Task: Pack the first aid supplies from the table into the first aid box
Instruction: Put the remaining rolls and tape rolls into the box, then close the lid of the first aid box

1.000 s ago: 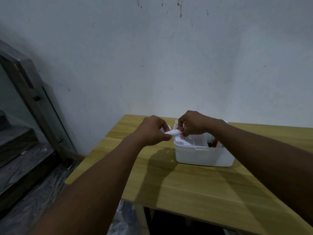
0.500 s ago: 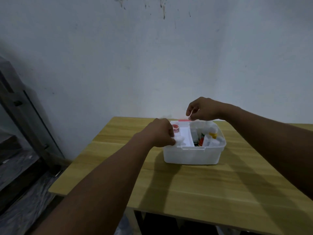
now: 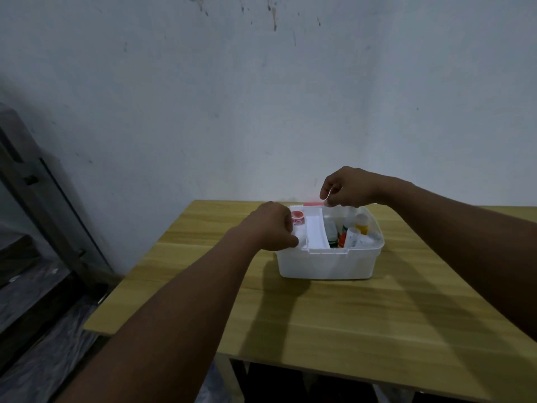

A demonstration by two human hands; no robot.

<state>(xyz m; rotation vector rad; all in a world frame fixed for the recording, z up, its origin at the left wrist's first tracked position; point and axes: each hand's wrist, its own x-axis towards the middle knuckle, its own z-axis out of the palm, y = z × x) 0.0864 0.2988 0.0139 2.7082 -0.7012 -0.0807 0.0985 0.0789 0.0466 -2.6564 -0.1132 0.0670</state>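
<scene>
Head view, near to far: two bare forearms reach in from the bottom edge over a wooden table [image 3: 334, 321]. Box [image 3: 328, 264], white plastic, open-topped, sits on the table toward its far side, upright, near the wall [image 3: 261, 97]. Left hand [image 3: 268, 228] rests at the box's near-left corner, fingers [image 3: 290, 242] curled closed against the rim; whether they pinch anything besides the rim, can't tell. Just past those fingers, in the left section of the box's white tray [image 3: 313, 231], stands a small round red-topped jar [image 3: 297, 218], touching or nearly touching the hand. Right part of the box holds packed supplies: a white bottle with yellow band [image 3: 362, 223], a white tube with print [image 3: 353, 239], something red [image 3: 343, 238] low between them, other bits too dark to tell. Right hand [image 3: 350, 188] hovers above the box's far edge, fingers [image 3: 327, 193] pinched together, thumb to forefinger, on something tiny and pale; what it is, can't tell. A red strip [image 3: 313, 203] shows at the box's far rim just under that hand. Dark metal frame [image 3: 35, 205] stands at far left by the wall.
</scene>
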